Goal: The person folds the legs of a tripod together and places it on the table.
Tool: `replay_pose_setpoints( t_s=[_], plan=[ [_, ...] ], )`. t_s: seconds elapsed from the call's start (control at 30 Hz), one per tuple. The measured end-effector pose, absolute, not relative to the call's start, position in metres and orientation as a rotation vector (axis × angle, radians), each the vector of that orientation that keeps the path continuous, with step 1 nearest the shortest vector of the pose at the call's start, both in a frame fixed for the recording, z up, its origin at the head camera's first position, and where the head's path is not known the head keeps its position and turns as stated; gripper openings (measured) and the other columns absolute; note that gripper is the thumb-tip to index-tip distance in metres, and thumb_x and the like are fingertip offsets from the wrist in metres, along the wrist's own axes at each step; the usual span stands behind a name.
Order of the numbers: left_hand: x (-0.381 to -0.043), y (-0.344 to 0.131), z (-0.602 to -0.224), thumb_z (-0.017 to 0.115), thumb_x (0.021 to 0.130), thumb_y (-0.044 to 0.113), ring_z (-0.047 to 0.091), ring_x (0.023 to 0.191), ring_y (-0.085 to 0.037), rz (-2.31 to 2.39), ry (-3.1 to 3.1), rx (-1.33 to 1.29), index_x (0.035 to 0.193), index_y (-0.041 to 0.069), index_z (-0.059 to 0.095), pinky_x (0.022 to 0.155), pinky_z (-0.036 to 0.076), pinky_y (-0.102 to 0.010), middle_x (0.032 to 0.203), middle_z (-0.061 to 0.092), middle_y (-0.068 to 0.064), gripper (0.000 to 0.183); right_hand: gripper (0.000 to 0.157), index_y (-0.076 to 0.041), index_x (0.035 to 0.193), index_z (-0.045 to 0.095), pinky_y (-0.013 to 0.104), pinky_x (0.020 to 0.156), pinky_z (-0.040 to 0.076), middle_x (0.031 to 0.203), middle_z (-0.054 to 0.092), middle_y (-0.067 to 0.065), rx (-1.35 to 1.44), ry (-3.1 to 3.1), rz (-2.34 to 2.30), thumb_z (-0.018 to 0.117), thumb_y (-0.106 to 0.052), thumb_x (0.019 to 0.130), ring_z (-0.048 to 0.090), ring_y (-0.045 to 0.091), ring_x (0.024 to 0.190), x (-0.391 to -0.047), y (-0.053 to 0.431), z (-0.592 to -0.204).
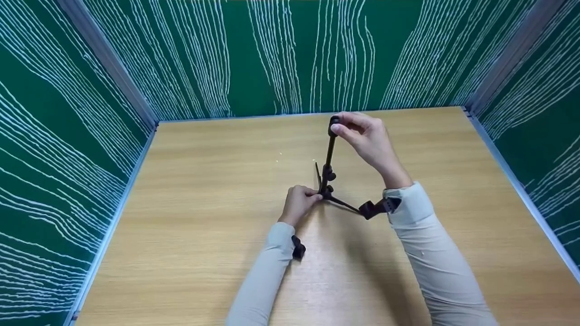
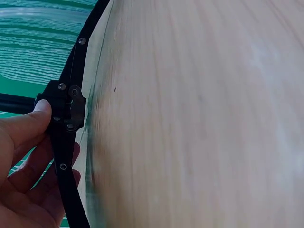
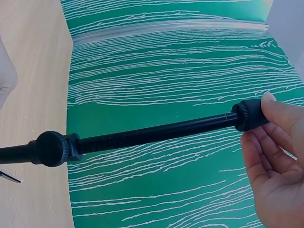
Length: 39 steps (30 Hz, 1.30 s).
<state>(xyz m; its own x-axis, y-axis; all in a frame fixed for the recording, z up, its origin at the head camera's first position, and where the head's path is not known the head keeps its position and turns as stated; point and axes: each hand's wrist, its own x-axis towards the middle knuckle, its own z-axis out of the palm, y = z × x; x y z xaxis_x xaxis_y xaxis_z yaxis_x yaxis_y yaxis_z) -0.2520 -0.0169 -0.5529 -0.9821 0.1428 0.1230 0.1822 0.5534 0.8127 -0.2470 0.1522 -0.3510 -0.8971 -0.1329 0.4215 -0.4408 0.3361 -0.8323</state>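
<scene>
A black tripod stand stands on the wooden table with its legs spread and its pole leaning slightly right. Low down, my left hand pinches it at the leg hub; in the left wrist view the thumb of that hand presses on the riveted bracket. Up at the top end, my right hand grips the thick end piece between thumb and fingers. The right wrist view shows a ridged collar beside those fingertips, and a round knob farther down the pole.
Green panels with white wavy lines enclose the wooden table at the back and sides, with grey metal edging. A few tiny pale specks lie on the tabletop left of the stand. Each wrist wears a black camera mount.
</scene>
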Motion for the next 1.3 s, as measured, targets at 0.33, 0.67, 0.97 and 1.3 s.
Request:
replay_pose_setpoints(
  t_s=[0.33, 0.67, 0.97, 1.3],
  plan=[
    [-0.2527, -0.0169, -0.5549, 0.078, 0.08, 0.015, 0.072, 0.085, -0.018, -1.465, -2.715, -0.294, 0.087, 0.006, 0.078, 0.075, 0.056, -0.023, 0.089, 0.075, -0.009, 0.012, 0.023, -0.003, 0.106, 0.072, 0.016, 0.081, 0.052, 0.092, 0.068, 0.003, 0.469, -2.305, 1.585, 0.07, -0.019, 0.089, 0.064, 0.008, 0.085, -0.2459, 0.1498, -0.3506],
    [-0.2539, -0.0174, -0.5558, 0.078, 0.079, 0.016, 0.072, 0.084, -0.019, -1.449, -2.724, -0.292, 0.089, 0.007, 0.077, 0.076, 0.056, -0.023, 0.09, 0.075, -0.009, 0.013, 0.023, -0.001, 0.11, 0.071, 0.015, 0.082, 0.053, 0.101, 0.069, 0.011, 0.545, -2.304, 1.579, 0.067, -0.013, 0.09, 0.064, 0.005, 0.087, -0.247, 0.1516, -0.3506],
    [-0.2529, -0.0173, -0.5547, 0.078, 0.079, 0.016, 0.072, 0.083, -0.018, -1.455, -2.745, -0.28, 0.09, 0.007, 0.077, 0.075, 0.056, -0.022, 0.09, 0.075, -0.009, 0.014, 0.027, 0.001, 0.114, 0.069, 0.015, 0.083, 0.052, 0.108, 0.069, 0.016, 0.575, -2.33, 1.562, 0.067, -0.012, 0.09, 0.063, 0.002, 0.088, -0.2477, 0.1543, -0.3508],
    [-0.2521, -0.017, -0.5528, 0.079, 0.079, 0.014, 0.072, 0.085, -0.021, -1.447, -2.723, -0.292, 0.089, 0.006, 0.077, 0.075, 0.056, -0.025, 0.089, 0.075, -0.01, 0.013, 0.025, 0.0, 0.111, 0.07, 0.015, 0.078, 0.052, 0.103, 0.069, 0.014, 0.596, -2.338, 1.567, 0.066, -0.014, 0.091, 0.063, 0.006, 0.084, -0.2484, 0.1562, -0.3496]
  ],
)
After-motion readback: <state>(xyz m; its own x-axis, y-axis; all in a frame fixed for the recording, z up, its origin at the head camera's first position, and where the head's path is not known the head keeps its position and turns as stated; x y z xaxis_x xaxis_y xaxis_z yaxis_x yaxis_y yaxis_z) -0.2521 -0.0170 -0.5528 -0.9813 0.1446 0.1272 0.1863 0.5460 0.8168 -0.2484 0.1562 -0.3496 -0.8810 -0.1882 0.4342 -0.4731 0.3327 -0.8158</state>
